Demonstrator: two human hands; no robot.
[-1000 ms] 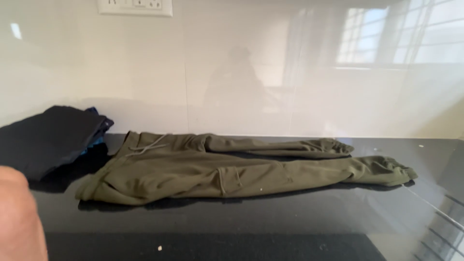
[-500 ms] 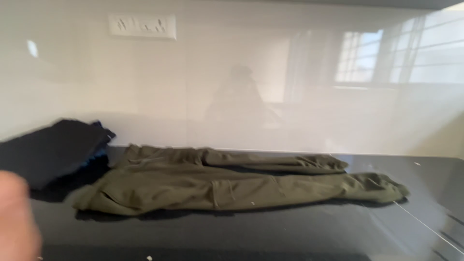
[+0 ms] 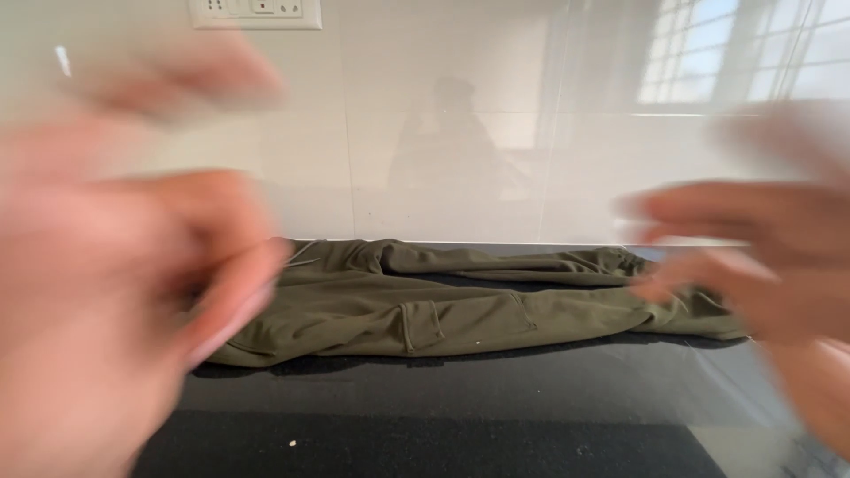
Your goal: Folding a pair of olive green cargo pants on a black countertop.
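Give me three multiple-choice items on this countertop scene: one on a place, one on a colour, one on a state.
1. Where do the trousers lie?
A. On the dark countertop against the tiled wall
B. Hung from the wall socket
C. On the floor

2. What colour are the trousers?
A. Red
B. Olive green
C. White

3. How are the hands?
A. Both gripping the trousers
B. Left hand and right hand raised in front of the camera, blurred, fingers spread, holding nothing
C. Out of view

Answers: 1 A, the trousers lie flat on the dark surface below the tiles. 2 B, the cloth is olive green throughout. 3 B, both hands show as empty blurs nearer the camera than the trousers.
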